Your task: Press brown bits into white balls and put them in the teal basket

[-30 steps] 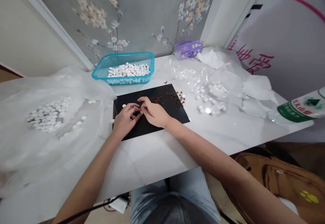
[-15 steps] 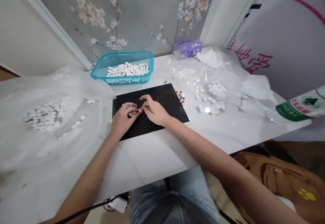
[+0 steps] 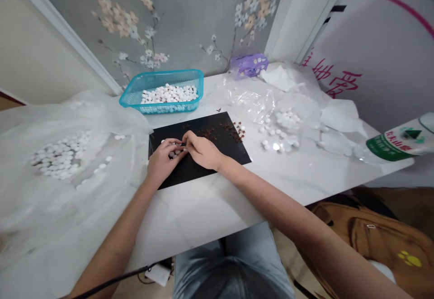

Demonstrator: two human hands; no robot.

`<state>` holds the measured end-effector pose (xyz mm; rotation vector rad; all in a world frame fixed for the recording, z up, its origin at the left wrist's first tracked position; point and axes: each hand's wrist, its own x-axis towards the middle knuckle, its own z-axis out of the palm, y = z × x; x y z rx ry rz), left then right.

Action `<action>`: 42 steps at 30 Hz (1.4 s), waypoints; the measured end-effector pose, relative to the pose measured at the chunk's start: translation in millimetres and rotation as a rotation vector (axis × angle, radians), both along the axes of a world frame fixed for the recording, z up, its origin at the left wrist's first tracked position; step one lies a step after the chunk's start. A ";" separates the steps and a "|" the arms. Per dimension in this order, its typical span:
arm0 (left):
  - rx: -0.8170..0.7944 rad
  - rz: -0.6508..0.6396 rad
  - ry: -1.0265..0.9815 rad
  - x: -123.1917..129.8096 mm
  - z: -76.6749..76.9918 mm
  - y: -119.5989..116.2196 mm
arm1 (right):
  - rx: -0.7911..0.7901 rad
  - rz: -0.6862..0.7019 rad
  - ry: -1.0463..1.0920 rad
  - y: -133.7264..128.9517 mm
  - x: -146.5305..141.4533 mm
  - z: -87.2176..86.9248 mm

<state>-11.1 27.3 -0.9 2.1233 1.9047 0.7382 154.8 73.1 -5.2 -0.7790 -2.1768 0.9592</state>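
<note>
I sit at a white table (image 3: 210, 213), against a grey wall panel (image 3: 190, 23) painted with blossom; a teal basket (image 3: 134, 90) stands at the back. The black mat (image 3: 193, 172) lies flat before me, its long axis running left to right, the right end slightly farther away. The small white pieces (image 3: 174, 154) on it look round, so I see no direction in them. They lie inside the curve of my left hand (image 3: 163, 158), its fingers bent and partly spread. My right hand (image 3: 203, 152) has its fingers drawn in, the tips meeting my left ones; I cannot tell whether either pinches a piece. Brown star-shaped bits (image 3: 233, 132) lie to its right.
</note>
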 end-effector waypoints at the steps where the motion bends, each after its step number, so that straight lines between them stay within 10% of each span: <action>1: 0.001 0.002 0.002 0.0 0.2 -0.1 | -0.011 0.000 0.025 0.8 -0.3 -1.8; 11: 0.037 0.018 0.009 -0.2 -1.5 0.6 | -0.293 -0.091 0.337 8.2 -2.0 -11.8; 25: 0.036 0.009 -0.002 0.1 -0.3 -1.9 | -0.099 -0.024 0.128 3.5 0.8 -8.7; 34: 0.025 0.016 0.017 0.4 0.7 0.3 | -0.297 -0.088 0.259 11.8 0.2 -13.1; 42: 0.043 0.046 0.100 4.9 4.6 -4.9 | -0.069 -0.337 -0.148 39.3 48.8 10.7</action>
